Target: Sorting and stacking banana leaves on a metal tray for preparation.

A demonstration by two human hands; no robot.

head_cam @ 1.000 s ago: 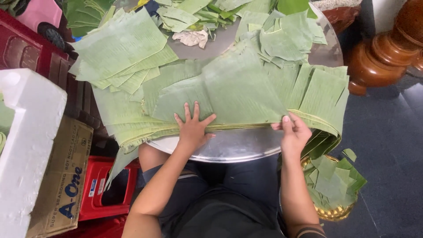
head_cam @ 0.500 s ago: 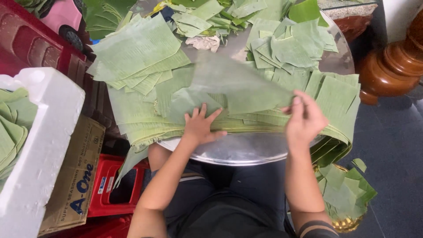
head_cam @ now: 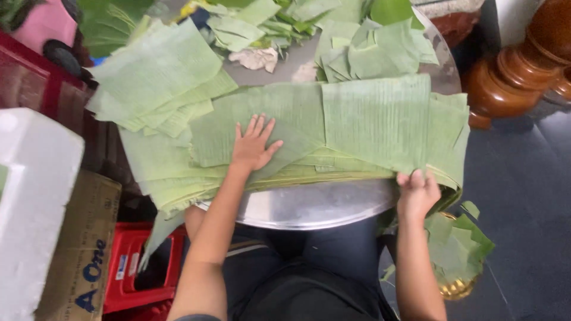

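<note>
A stack of cut green banana leaf sheets [head_cam: 357, 128] lies across a round metal tray [head_cam: 315, 205] in front of me. My left hand [head_cam: 254, 145] presses flat on the top sheet, fingers spread. My right hand [head_cam: 417, 191] pinches the near right edge of the same leaf stack, where the sheets hang over the tray rim. More leaf pieces [head_cam: 157, 77] are piled at the far left, and smaller squares [head_cam: 375, 44] lie at the far right.
A white foam box [head_cam: 33, 208] and a brown cardboard carton [head_cam: 77, 255] stand at my left, with a red plastic stool [head_cam: 140, 267] beside them. A turned wooden post [head_cam: 523, 65] rises at the right. Leaf scraps [head_cam: 458, 244] fill a gold bowl by my right knee.
A large leaf sheet that was lifted and folded over now lies spread flat on the stack. My left hand slid up onto it; my right hand dropped to the near right edge.
</note>
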